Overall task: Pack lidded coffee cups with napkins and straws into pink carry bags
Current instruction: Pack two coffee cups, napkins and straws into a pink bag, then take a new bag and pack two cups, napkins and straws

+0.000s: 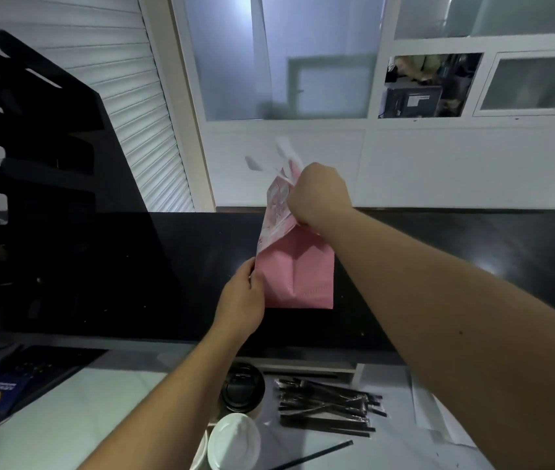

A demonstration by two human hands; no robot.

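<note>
A black raised bench (167, 266) runs below frosted windows and a white roller shutter, with a lower white worktop (99, 401) nearest the camera. Above the black surface, the right hand (320, 195) closes its grip around the top of a pink carry bag (298, 269), fingers curled over the mouth near the white handles, while the left hand (240, 300) pinches the bag's lower left edge between thumb and fingers. The bag hangs between the two grips, still creased and largely flat. Well below the left grip stand a black-lidded coffee cup (242, 388) and a white-lidded cup (233, 439); below the right grip lies a pile of black wrapped straws (327, 408). Opening it well probably means pulling the two grips apart to square the base before standing it on the bench.
</note>
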